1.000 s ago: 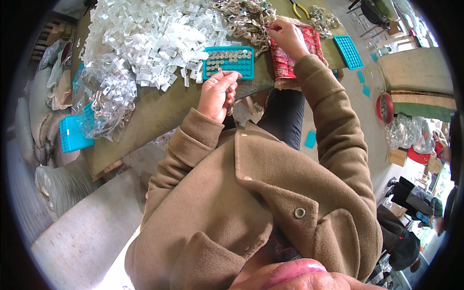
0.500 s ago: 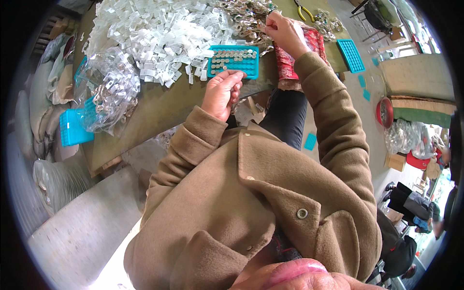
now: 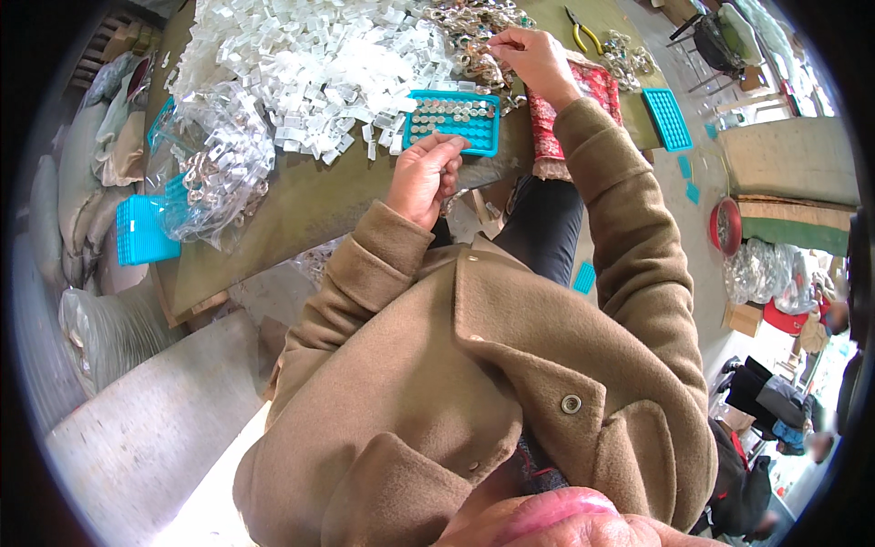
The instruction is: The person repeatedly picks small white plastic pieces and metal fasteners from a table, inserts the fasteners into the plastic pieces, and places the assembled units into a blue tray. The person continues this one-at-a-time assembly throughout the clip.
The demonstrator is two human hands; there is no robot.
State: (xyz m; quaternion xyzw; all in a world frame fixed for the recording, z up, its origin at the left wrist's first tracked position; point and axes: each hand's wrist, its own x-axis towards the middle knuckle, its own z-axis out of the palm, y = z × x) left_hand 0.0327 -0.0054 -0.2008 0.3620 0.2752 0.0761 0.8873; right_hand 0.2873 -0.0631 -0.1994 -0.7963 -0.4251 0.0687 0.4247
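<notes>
My left hand (image 3: 426, 179) is closed in a pinch at the near edge of a blue compartment tray (image 3: 480, 146). Small round silvery pieces fill part of the tray's rows; what the fingertips pinch, if anything, is too small to make out. Farther off and to the right, my right hand (image 3: 540, 66) reaches over a pile of small shiny metal pieces (image 3: 467, 44). Its thumb and fingers are drawn together at the pile, and anything between them is hidden. Beneath the right wrist lies a red patterned cloth (image 3: 597, 91).
A big heap of clear plastic pieces (image 3: 310, 68) covers the table's far left. Near it are a filled plastic bag (image 3: 219, 155) and stacked blue trays (image 3: 141, 230). Yellow-handled pliers (image 3: 583, 35) and another blue tray (image 3: 667, 118) lie to the right.
The view has shifted slightly, so the table appears lower and farther right. My right hand has moved left over the metal pieces; my left hand stays at the tray's near edge.
</notes>
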